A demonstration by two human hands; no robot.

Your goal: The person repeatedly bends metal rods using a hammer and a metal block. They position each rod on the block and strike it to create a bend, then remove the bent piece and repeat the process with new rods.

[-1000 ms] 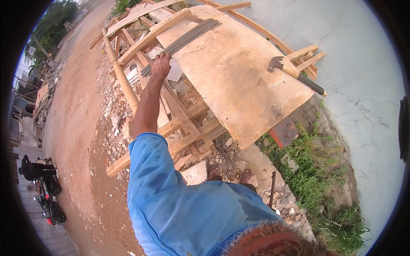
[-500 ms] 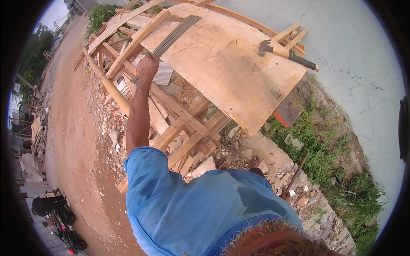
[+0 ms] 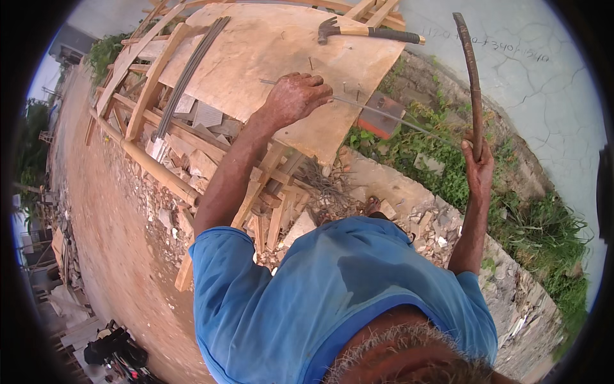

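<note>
My left hand (image 3: 297, 97) is closed around a thin grey metal rod (image 3: 396, 118) above the wooden board (image 3: 249, 38). From there the rod slants right, past the board's edge, with its far end close to the fingers of my right hand (image 3: 478, 165). That hand is wrapped round a long, slightly bent brown bar (image 3: 472, 70), held upright at the right. Several nails (image 3: 311, 63) stick up from the board near my left hand. A bundle of similar rods (image 3: 195, 67) lies across the board's left end. Toward the far edge rests a claw hammer (image 3: 364, 31) with a black grip.
Timber beams and a bamboo pole (image 3: 150, 163) stand left of the board, above rubble. An orange-edged flat object (image 3: 380, 116) lies beyond its right corner. Weeds (image 3: 511, 211) line the pale wall (image 3: 543, 96). A motorcycle (image 3: 118, 351) stands by the dirt road (image 3: 96, 211).
My left hand has left the rod bundle and moved right across the board, carrying one rod. My right hand has come up into view with the brown bar raised.
</note>
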